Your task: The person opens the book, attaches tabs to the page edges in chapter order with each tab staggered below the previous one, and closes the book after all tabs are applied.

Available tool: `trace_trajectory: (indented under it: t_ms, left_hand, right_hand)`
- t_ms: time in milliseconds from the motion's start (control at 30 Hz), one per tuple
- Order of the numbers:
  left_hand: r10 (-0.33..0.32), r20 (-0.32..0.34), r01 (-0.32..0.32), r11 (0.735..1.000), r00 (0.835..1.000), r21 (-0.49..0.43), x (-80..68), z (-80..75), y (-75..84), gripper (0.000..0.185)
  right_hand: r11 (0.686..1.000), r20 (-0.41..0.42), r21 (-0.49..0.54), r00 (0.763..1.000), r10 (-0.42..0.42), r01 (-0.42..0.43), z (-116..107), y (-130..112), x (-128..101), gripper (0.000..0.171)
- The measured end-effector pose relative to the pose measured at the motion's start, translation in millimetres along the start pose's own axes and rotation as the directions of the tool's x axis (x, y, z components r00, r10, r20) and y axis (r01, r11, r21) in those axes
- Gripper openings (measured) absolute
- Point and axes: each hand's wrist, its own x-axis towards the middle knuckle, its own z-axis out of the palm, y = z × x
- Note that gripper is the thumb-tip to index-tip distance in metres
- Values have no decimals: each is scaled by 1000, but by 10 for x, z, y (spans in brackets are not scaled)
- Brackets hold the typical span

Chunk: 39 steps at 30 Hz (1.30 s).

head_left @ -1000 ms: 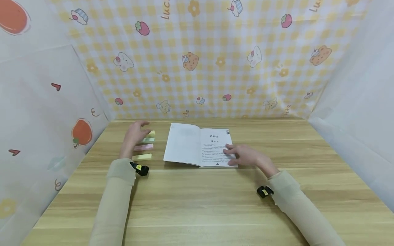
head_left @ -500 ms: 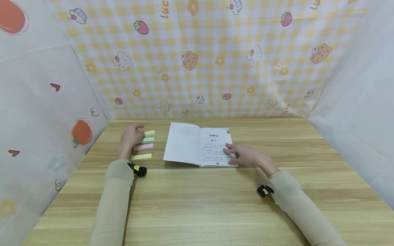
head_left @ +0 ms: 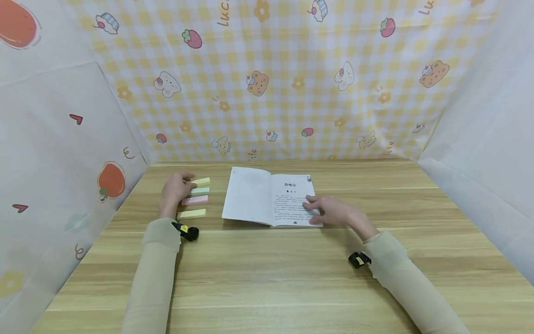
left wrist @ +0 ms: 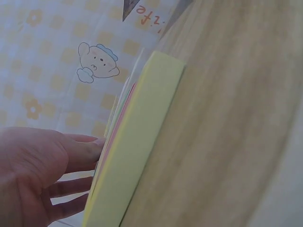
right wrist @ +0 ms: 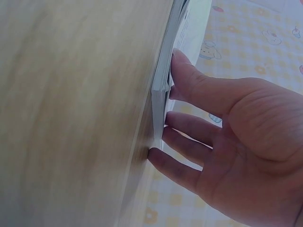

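Fingers bent, left hand touches far yellow paper strip; grip unclear. Right hand, loosely spread, touches open white book.

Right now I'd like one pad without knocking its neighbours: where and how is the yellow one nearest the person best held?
Probably the right end of the near yellow pad, pinching its long sides from above: it lies flat and narrow, apart from the pink pad; the left grip crowds the pads' left ends.

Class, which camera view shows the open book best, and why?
The head view, where both pages of the open book show. The right wrist view shows mainly its edge; in the left wrist view I cannot make it out.
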Motion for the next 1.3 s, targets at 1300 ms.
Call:
trace_trajectory:
  t_ms: [1300]
  left_hand:
    - [-49, -23, 51, 993, 999, 109, 5, -36, -11, 33]
  right_hand:
    - [999, -15, 34, 1000, -14, 14, 20, 23, -1, 58]
